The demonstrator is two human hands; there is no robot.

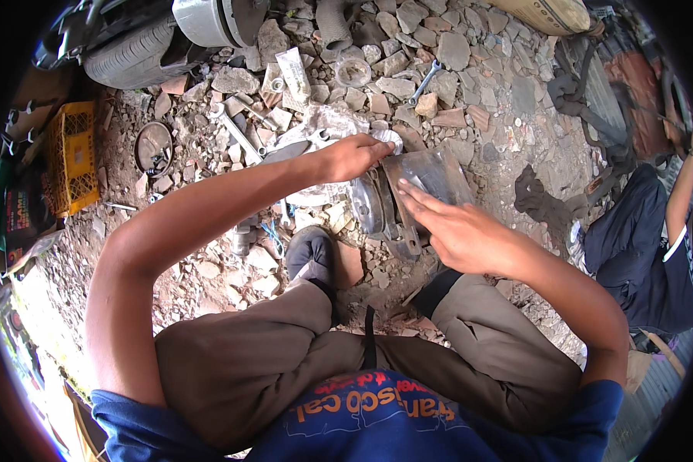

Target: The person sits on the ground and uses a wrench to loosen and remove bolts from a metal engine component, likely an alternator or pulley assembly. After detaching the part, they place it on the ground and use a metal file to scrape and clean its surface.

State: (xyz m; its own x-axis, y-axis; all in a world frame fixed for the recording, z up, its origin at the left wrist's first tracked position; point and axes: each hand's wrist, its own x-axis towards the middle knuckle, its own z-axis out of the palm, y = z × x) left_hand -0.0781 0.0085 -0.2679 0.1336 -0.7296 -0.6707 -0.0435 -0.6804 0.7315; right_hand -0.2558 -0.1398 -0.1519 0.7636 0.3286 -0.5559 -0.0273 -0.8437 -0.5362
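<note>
A flat, worn grey metal plate (433, 171) lies tilted over the rubble in front of me. My right hand (462, 232) rests on its near part, the front fingers stretched out along its surface. At the plate's far left corner is my left hand (356, 159), its fingers closed. A pale ridged thing (390, 139) shows at those fingertips; whether it is gripped, I cannot tell. Under and left of the plate sits a dark curved metal part (368, 204), with a bracket-like strip having a hole (413, 240) beside it.
Broken stones and tile cover the ground. Wrenches (239, 132) lie left of my hands, another wrench (426, 82) farther off. A white tube (293, 75), a round tin (154, 148), a tire (131, 58) and a yellow crate (75, 158) stand around. Another person's arm (681, 189) shows at right.
</note>
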